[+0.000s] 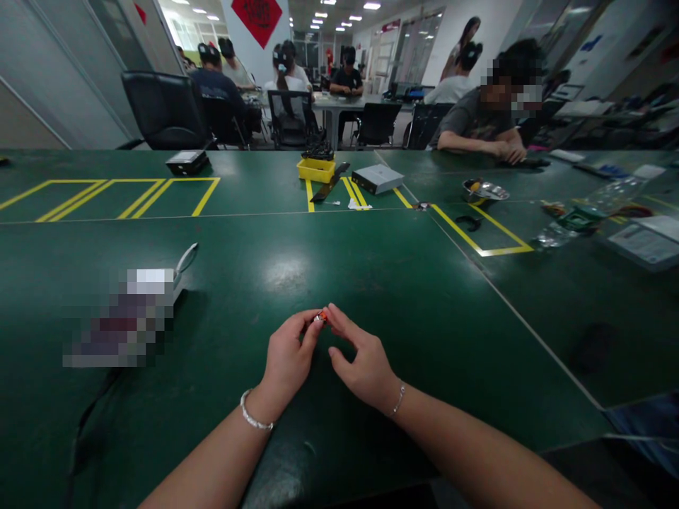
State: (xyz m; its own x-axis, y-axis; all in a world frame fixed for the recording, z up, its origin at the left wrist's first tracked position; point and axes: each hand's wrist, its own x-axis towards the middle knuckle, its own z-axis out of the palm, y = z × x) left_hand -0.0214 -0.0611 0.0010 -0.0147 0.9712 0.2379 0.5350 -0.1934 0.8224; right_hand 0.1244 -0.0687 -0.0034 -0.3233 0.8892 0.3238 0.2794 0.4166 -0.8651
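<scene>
My left hand and my right hand meet over the green table, fingertips pressed together. Between them they pinch a tiny orange-and-white object, too small to name. Both hands have their fingers curled in. Each wrist wears a thin bracelet. The small object is held just above the table top, near its front middle.
A blurred-out device with a white cable lies to the left. Further back sit a yellow bin, a white box, a black box and a metal dish. A person sits at the far right; others sit behind.
</scene>
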